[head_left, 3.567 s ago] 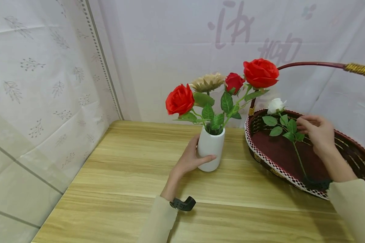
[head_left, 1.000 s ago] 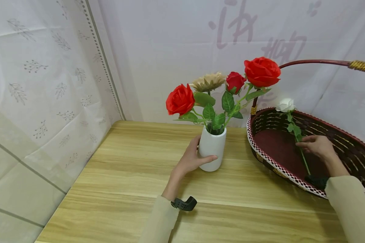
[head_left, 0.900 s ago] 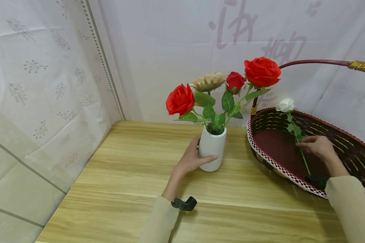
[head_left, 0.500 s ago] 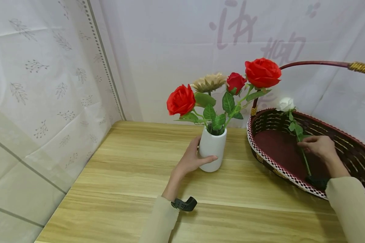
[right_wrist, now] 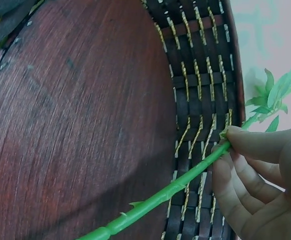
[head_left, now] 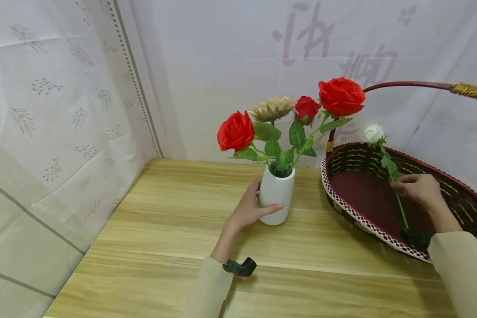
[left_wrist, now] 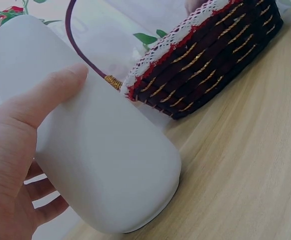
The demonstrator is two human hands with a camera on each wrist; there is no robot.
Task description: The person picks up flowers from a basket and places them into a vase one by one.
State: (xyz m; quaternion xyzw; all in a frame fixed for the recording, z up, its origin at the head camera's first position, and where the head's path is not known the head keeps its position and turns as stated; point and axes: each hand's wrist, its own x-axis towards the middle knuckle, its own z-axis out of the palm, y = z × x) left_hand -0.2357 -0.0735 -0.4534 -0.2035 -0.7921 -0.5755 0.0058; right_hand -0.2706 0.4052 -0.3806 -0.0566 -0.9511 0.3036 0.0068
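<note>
My left hand wraps around a white vase standing on the wooden table, thumb across its front; the left wrist view shows the same grip on the vase. Two large red roses, a smaller red rose and a beige flower stand in it. Over the basket, my right hand pinches the stem of a white rose between thumb and fingers. In the right wrist view the green stem slants through the fingers of the right hand; the bloom is outside that view.
A dark woven basket with white lace trim and a tall arched handle stands on the right of the table. Its bottom is dark red. White printed cloth hangs behind and at the left.
From 3.6 seconds ago, the right hand has moved from beside the white rose's leaves to a pinch on its stem. Lately the rose has risen slightly. The left hand stays on the vase.
</note>
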